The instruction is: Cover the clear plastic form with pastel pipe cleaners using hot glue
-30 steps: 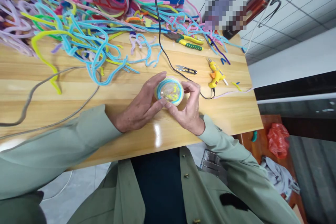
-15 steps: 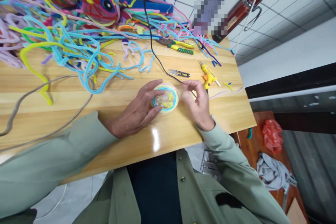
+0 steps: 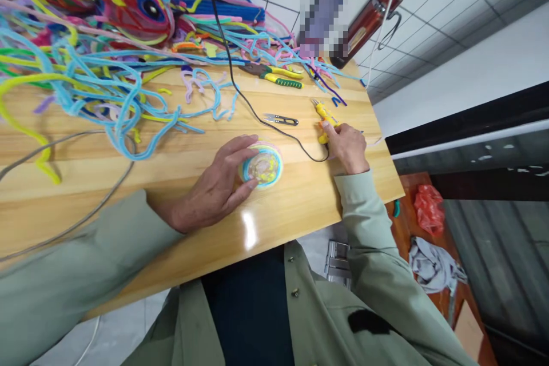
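A small round coil of pipe cleaners [image 3: 262, 167], blue, yellow and pink at the rim, lies on the wooden table [image 3: 295, 194]. My left hand [image 3: 223, 183] grips it from the left, thumb at the lower edge and fingers across the upper one. Its middle looks shiny and whitish with yellow specks. Off to the right, my right hand [image 3: 348, 146] has its fingers closed round the yellow hot glue gun [image 3: 325, 115], whose nozzle points up and left. Part of the gun is hidden under my hand. Between the hands and the back lie small thread snips [image 3: 281, 119].
Loose pipe cleaners [image 3: 124, 94] spread over the left and back. Pliers [image 3: 274, 74] lie before them. A fish-like pipe-cleaner figure [image 3: 128, 3] stands at the back left, a red thermos [image 3: 366, 23] at the back right. A black cable [image 3: 229, 63] crosses the table.
My right hand has moved right from beside the coil and taken hold of the glue gun. My left hand has stayed on the coil. The view has shifted slightly right.
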A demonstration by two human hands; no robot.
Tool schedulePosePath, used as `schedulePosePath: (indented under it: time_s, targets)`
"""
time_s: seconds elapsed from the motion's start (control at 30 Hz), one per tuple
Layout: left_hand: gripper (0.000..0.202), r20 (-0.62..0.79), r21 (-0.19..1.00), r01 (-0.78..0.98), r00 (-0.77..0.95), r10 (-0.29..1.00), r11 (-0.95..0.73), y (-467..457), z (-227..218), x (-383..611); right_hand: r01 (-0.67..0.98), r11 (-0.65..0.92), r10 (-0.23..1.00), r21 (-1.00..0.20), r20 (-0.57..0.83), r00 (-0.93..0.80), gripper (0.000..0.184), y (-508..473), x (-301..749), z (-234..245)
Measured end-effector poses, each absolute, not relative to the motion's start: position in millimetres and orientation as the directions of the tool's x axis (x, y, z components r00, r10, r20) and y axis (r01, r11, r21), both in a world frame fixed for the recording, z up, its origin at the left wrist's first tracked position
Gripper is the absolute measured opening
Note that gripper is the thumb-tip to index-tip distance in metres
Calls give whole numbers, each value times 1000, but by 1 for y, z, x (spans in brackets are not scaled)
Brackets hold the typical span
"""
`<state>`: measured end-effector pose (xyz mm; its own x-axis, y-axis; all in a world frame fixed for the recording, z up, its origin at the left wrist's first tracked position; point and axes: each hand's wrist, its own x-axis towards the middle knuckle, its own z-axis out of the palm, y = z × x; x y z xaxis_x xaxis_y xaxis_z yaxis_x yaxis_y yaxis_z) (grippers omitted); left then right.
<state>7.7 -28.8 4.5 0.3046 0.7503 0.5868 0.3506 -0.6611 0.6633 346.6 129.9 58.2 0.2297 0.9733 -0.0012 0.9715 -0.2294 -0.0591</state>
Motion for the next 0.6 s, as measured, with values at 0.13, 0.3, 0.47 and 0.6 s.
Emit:
schedulePosePath:
  time_s: [0.13, 0.3, 0.47, 0.6]
  targets:
    - [67, 608, 658, 333, 293, 738, -675, -28, 6, 10, 972, -236, 972, -19, -2, 236, 64, 139, 342, 49]
    - [63, 608, 661, 324, 298, 736, -677, -28, 9, 9, 940, -248, 964, -236, 34, 263, 31, 145, 352, 42]
    - [57, 579, 615, 396, 361, 731, -682, -25, 10, 3, 683, 101, 952, -723, 270, 145, 34, 136, 363, 42]
    - [52, 561, 600, 433, 373, 739, -673, -22, 12, 1, 443, 295, 931, -847, 359, 65, 48, 117, 355, 60]
